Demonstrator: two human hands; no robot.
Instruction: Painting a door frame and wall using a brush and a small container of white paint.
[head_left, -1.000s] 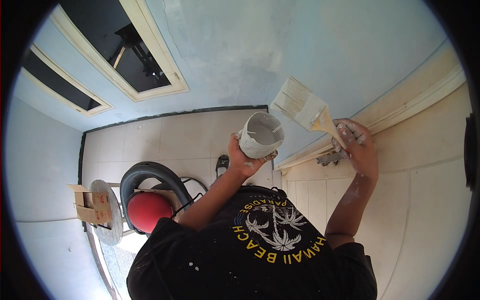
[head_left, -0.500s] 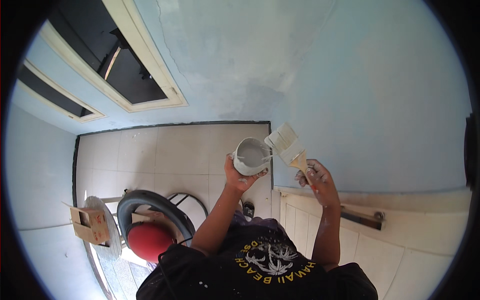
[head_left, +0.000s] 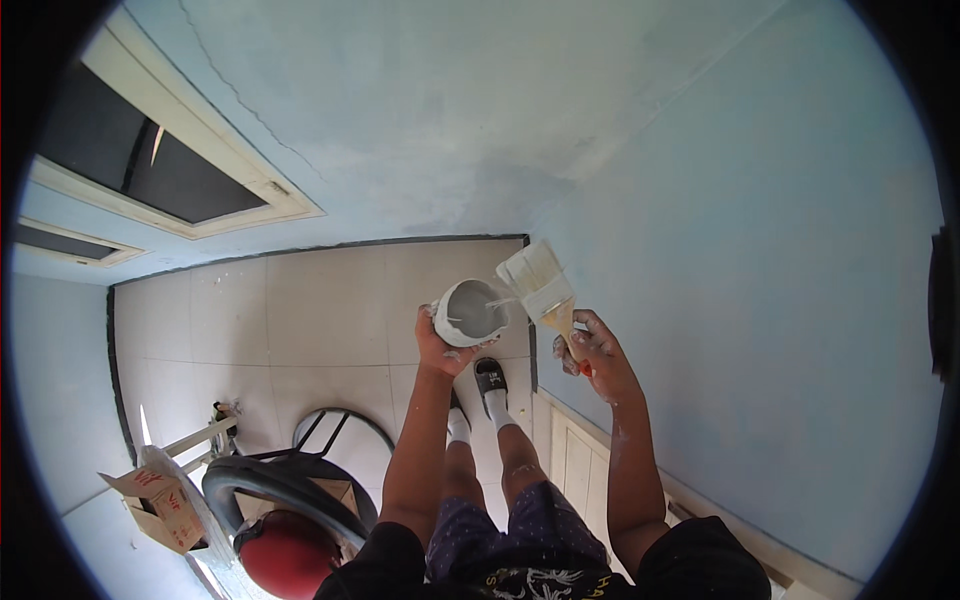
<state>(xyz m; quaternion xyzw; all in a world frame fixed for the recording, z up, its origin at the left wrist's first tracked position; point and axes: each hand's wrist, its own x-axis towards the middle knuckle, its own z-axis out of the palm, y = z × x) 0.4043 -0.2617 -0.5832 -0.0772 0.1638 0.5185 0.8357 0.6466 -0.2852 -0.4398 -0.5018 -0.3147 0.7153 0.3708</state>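
Observation:
In my left hand (head_left: 447,348) is a white, paint-smeared cup (head_left: 470,312), its fingers wrapped round the side and base. Pale grey-white paint fills part of the cup. My right hand (head_left: 598,358) grips the wooden handle of a wide paintbrush (head_left: 540,285), bristles pointing up and to the left. The coated bristles are just right of the cup's rim, and strands of paint show between the two. White paint spots both hands.
A pale blue wall (head_left: 740,220) meets another at the corner ahead. Windows (head_left: 190,150) are at upper left. On the left are an open cardboard box (head_left: 165,508), a red rounded object (head_left: 288,555) and a black-rimmed stool or chair (head_left: 345,430). A cream door (head_left: 578,450) stands at lower right.
The cup and brush have shifted slightly left in view, still held close together. My view has tilted, so my legs and sandals show more, and the windows sit further left.

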